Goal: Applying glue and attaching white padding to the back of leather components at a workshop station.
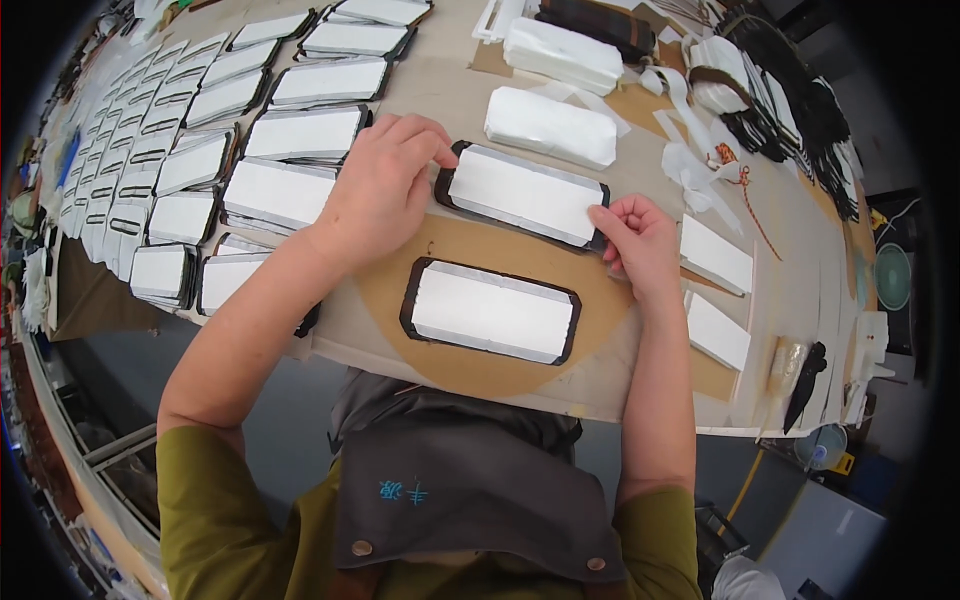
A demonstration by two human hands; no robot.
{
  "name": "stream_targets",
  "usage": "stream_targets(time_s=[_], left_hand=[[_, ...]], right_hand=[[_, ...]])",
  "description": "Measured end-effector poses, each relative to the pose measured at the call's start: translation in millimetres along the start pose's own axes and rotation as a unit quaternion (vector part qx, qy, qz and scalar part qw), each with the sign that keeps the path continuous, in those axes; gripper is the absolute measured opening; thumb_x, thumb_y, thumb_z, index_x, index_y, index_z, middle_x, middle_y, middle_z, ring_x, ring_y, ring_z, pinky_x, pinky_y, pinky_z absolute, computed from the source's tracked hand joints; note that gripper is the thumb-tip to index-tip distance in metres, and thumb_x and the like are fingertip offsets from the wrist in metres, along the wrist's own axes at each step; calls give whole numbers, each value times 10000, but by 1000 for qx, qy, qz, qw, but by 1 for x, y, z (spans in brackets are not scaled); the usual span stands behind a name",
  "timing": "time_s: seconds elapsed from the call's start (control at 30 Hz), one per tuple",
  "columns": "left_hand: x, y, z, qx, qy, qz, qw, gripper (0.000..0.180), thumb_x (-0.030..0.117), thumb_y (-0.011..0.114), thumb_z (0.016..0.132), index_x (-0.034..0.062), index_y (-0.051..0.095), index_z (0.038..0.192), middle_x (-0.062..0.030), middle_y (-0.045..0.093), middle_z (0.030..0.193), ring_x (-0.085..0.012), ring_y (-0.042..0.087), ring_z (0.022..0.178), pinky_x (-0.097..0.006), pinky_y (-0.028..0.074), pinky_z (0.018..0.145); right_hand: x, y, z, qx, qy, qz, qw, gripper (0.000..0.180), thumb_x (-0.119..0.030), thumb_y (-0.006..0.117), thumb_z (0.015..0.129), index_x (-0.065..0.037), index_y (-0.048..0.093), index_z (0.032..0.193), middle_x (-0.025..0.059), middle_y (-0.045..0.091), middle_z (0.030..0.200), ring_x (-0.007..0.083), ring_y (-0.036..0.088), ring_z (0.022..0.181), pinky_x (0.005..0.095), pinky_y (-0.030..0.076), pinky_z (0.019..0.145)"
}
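A long white panel with black edging and cut corners (525,195) lies tilted on the table between my hands. My right hand (640,240) pinches its right end, the thumb on top and the fingers curled at the edge. At the panel's far left corner, my left hand (390,180) has its fingers bent onto the black edge; part of its grip is hidden. Nearer to me, a second black-edged panel (492,310) of the same shape lies flat on a brown board (390,290), touched by neither hand.
Stacks of similar panels (300,132) fill the left side. Beyond my hands are white pad stacks (550,127). White strips (718,255) lie to the right, near a twisted cord (745,190). Black straps (830,150) hang at the far right. The table edge (590,412) curves before me.
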State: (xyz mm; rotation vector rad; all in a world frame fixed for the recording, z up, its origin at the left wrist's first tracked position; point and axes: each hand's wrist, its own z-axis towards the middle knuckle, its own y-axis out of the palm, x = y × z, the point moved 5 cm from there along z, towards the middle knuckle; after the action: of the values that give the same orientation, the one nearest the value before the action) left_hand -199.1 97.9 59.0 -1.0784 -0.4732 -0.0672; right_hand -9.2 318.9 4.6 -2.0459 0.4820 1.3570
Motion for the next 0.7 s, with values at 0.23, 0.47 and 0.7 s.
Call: stream_targets(time_s=[0.23, 0.47, 0.7], left_hand=[[38, 4, 12, -2, 52, 5, 999, 333, -87, 546, 849, 41, 609, 1150, -130, 616, 1116, -322, 564, 1082, -389, 471, 941], [-24, 16, 14, -50, -227, -314, 921, 365, 231, 458, 1061, 51, 564, 1360, -57, 635, 1176, -151, 545, 1102, -321, 441, 967], [-30, 26, 8, -97, -293, -426, 850, 313, 176, 461, 1054, 47, 599, 1303, -19, 632, 1092, -109, 545, 1007, -281, 454, 923]], right_hand=[[-6, -5, -7, -25, -112, 83, 990, 174, -147, 765, 881, -74, 614, 834, -50, 608, 709, 23, 531, 607, 186, 418, 540], [-5, -7, -3, -31, -179, 192, 965, 148, -51, 728, 903, -65, 586, 864, -10, 645, 785, 40, 568, 708, 192, 452, 660], [6, -3, 6, -33, -171, 224, 959, 153, -32, 725, 908, -59, 577, 880, -4, 645, 804, 45, 567, 723, 193, 455, 678]])
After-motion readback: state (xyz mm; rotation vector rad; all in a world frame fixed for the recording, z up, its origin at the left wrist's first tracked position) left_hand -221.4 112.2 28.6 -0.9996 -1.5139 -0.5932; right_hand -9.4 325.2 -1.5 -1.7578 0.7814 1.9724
